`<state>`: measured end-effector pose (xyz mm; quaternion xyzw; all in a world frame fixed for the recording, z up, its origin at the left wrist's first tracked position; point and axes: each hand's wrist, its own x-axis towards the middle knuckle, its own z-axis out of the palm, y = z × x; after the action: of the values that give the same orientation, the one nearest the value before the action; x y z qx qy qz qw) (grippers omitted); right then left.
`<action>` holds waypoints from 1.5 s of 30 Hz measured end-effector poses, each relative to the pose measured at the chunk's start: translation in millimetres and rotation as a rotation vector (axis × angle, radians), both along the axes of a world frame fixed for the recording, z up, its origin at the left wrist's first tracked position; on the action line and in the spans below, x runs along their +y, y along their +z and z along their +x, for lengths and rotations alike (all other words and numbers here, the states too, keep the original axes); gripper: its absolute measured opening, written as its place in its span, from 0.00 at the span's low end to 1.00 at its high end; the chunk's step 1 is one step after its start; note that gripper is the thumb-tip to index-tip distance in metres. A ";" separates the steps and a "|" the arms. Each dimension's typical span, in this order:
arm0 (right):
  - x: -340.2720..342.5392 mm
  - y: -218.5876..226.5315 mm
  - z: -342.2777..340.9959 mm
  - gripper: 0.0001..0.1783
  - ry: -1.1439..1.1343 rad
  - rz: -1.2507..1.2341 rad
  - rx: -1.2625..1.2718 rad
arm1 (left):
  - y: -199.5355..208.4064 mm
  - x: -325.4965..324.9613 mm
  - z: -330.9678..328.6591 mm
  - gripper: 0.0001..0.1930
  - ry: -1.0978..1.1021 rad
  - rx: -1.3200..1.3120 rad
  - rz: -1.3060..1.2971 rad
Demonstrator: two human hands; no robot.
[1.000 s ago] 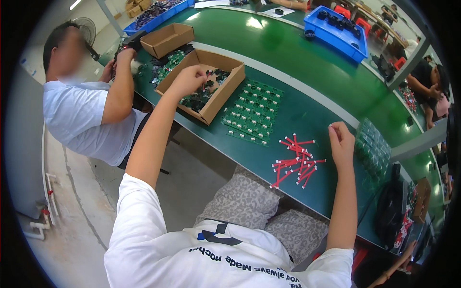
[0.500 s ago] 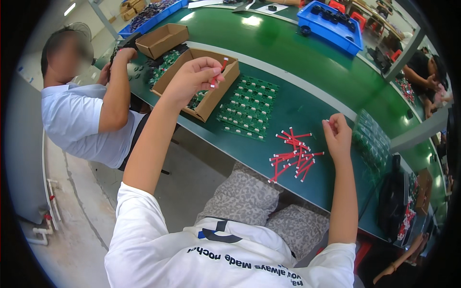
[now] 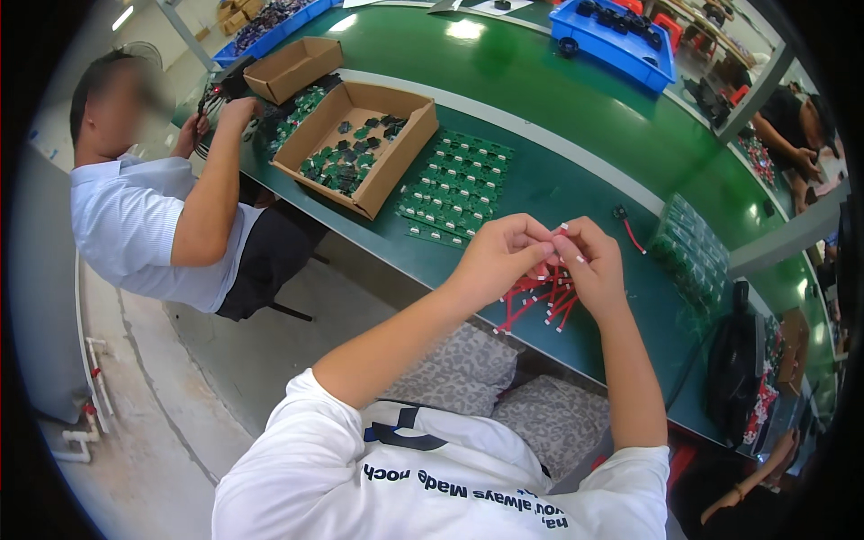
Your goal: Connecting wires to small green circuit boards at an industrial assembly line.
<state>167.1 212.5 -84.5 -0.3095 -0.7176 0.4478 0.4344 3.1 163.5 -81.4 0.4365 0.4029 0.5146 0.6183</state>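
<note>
My left hand [image 3: 504, 261] and my right hand [image 3: 590, 263] meet fingertip to fingertip above the table, both closed in a pinch. Between them shows a short red cable [image 3: 556, 233] with white end connectors; the fingers cover most of it. Under the hands lies a loose pile of similar red cables [image 3: 562, 310], partly hidden. A sheet of green circuit boards [image 3: 459, 180] with white connectors rests to the left of the hands. Beyond my right hand, a small dark board [image 3: 620, 212] lies with a red cable running from it.
Left of the sheet stands a cardboard box [image 3: 409, 162] holding small green boards, with a smaller carton [image 3: 292, 70] behind. Wrapped boards [image 3: 691, 243] and a black bag [image 3: 733, 369] are at the right. A blue bin [image 3: 621, 54] stands beyond. A co-worker [image 3: 153, 207] sits at the left.
My left hand has come down and right from above the cardboard box, carrying a red cable. My right hand has moved left to join it, and the small board with its cable now shows.
</note>
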 end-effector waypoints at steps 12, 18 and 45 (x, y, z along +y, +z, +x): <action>23.0 27.7 46.5 0.12 0.037 -0.063 -0.647 | 30.1 71.9 -241.6 0.12 0.564 1.372 0.119; 22.3 22.7 47.6 0.13 -0.027 -0.053 -0.615 | 14.3 99.4 -246.0 0.18 0.188 1.642 0.061; 53.9 9.3 82.1 0.10 0.037 -0.431 0.332 | 3.4 131.9 43.3 0.12 -0.205 -0.222 0.010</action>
<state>249.2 266.5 -75.2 -0.3040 -0.5304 0.6428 0.4617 46.4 295.4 -78.0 0.4188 0.2827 0.4957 0.7064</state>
